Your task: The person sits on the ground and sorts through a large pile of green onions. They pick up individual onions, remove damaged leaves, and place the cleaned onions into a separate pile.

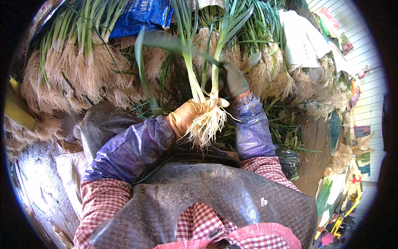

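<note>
My left hand [186, 116], in an orange glove, grips a few green onions [196, 82] by their white bases. Their pale roots [206, 126] hang below the fingers, and the green tops point away from me. Just right of the stalks is my right hand [234, 76] in a dirty grey-green glove, blurred. A long blurred green onion leaf [174, 45] runs left from its fingers, which look closed on it. The fingertips are partly hidden by the stalk.
Rooted green onions [90, 68] are heaped across the far side, with a blue printed sack [141, 18] and a white sack [303, 40] on them. Leaf scraps [279, 130] litter the floor. A dark apron [199, 183] covers my lap. Something yellow [18, 112] stands at left.
</note>
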`<state>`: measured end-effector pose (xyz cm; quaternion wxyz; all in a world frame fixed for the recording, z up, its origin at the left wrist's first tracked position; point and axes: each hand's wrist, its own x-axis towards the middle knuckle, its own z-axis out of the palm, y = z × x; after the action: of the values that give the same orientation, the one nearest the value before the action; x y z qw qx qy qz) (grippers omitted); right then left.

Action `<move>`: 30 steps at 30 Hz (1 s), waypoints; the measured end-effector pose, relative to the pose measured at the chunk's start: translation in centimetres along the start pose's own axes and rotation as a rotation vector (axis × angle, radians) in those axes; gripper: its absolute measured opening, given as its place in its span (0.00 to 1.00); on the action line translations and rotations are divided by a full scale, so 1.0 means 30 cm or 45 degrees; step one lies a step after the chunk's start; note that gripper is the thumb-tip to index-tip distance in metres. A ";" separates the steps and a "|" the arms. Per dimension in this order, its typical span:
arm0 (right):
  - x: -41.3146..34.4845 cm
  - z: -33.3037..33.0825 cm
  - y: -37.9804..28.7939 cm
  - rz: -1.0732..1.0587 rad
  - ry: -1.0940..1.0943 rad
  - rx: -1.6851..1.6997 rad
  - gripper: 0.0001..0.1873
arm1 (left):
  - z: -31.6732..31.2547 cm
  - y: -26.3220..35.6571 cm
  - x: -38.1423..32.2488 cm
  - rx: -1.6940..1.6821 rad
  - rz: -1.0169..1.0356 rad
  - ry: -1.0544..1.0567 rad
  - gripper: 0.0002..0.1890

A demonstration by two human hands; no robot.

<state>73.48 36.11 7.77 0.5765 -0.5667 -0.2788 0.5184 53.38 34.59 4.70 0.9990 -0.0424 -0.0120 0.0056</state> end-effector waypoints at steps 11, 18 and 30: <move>-0.207 -0.136 -0.014 -0.459 0.098 0.219 0.15 | 0.049 0.044 -0.070 0.219 0.306 0.103 0.28; -0.047 -0.063 0.007 -0.175 -0.531 0.039 0.20 | 0.032 -0.018 -0.033 0.054 0.080 0.040 0.25; -0.283 -0.147 -0.090 -0.785 0.146 0.755 0.25 | 0.058 0.017 -0.066 0.434 0.409 0.239 0.17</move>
<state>75.65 27.24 11.69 0.8569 -0.2947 -0.2414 0.3472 51.35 35.22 6.32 0.9748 0.1251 0.0886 0.1621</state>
